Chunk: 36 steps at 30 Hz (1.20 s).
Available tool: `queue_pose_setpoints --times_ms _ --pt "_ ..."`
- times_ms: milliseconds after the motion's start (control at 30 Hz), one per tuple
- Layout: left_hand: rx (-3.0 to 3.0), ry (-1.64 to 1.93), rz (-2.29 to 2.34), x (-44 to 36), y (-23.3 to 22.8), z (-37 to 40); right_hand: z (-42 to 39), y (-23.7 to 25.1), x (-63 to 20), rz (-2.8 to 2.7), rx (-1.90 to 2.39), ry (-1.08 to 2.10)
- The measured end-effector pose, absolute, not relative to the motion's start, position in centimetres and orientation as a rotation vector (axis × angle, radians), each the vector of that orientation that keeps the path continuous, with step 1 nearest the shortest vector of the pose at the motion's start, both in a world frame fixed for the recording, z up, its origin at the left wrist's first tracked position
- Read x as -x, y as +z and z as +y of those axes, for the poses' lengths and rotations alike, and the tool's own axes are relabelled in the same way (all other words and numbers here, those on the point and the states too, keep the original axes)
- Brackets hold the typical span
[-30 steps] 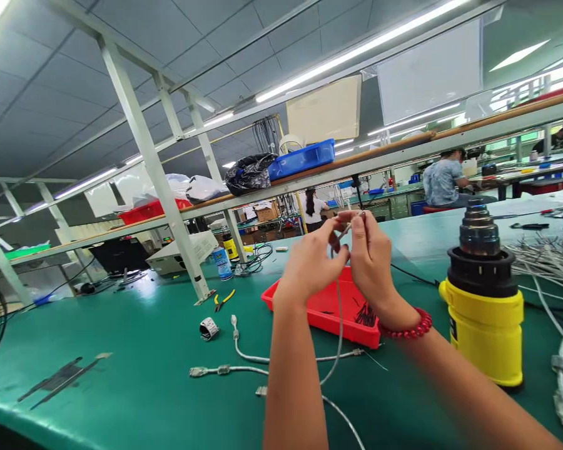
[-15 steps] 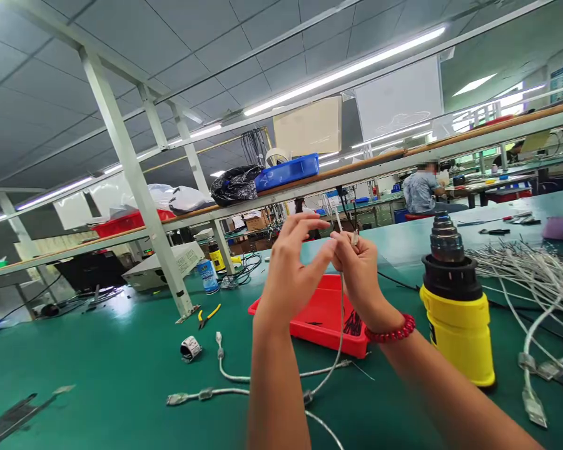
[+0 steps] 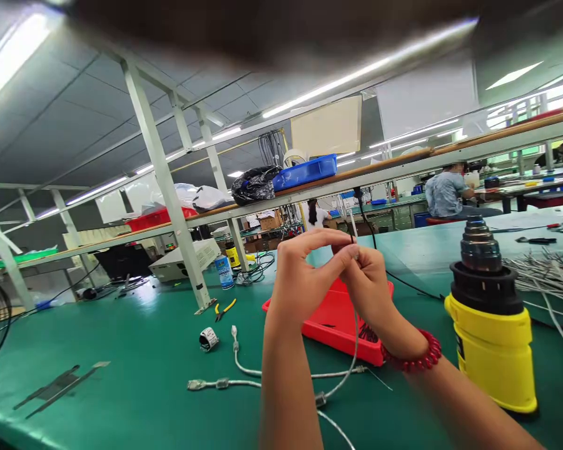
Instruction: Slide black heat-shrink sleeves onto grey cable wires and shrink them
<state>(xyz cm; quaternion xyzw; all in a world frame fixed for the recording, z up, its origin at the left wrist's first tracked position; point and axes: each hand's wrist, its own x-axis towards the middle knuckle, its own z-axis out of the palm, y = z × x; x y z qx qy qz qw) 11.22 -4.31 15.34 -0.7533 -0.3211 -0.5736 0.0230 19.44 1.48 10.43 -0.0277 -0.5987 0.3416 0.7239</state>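
Observation:
My left hand (image 3: 307, 275) is closed in a pinch, its fingertips meeting those of my right hand at a cable's upper end. A small black tube (image 3: 351, 239) shows between the fingertips, mostly hidden by them. My right hand (image 3: 368, 294), with a red coiled band (image 3: 425, 353) on its wrist, is shut on the clear-jacketed grey cable (image 3: 355, 340), which hangs down to the bench. Behind the hands is a red tray (image 3: 338, 340) holding short thin black pieces (image 3: 368, 334). More cables lie on the bench, one with a USB-type plug (image 3: 197, 385) at the left.
A yellow heat gun (image 3: 495, 350) stands nozzle-up at right, near a heap of cables (image 3: 548, 275). Left of my hands are yellow-handled cutters (image 3: 225, 309) and a small label roll (image 3: 209, 339). A shelf post (image 3: 182, 237) rises behind. Another person (image 3: 445, 192) sits farther back.
My left hand has come from open and apart to a pinch at the cable end. A dark tip shows where a pale end stood. The whole view has shifted, so things sit farther right.

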Motion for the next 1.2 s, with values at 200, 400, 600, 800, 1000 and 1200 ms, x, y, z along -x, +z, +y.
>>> queue_pose_setpoints --times_ms 200,400,600,800,1000,1200 --pt "2.351 -1.929 -0.976 -10.9 15.2 -4.4 0.8 10.6 -19.6 -1.376 0.080 0.775" --pt "2.326 -1.985 -1.012 -11.0 15.1 -4.3 0.7 10.7 -19.5 -1.372 0.072 0.824" --pt "2.276 -1.973 -1.081 -10.9 15.1 -4.0 1.1 10.7 -19.3 -1.369 0.098 0.874" --pt "2.284 -2.029 -1.083 -11.0 15.1 -4.0 1.3 10.6 -19.2 -1.354 0.089 0.925" --pt "2.270 -1.978 -1.129 -10.9 15.1 -3.8 1.6 10.6 -19.1 -1.345 0.070 0.987" --pt "2.093 -2.142 -0.954 -10.9 15.2 -3.1 3.5 11.8 -21.1 -1.089 -0.018 1.318"
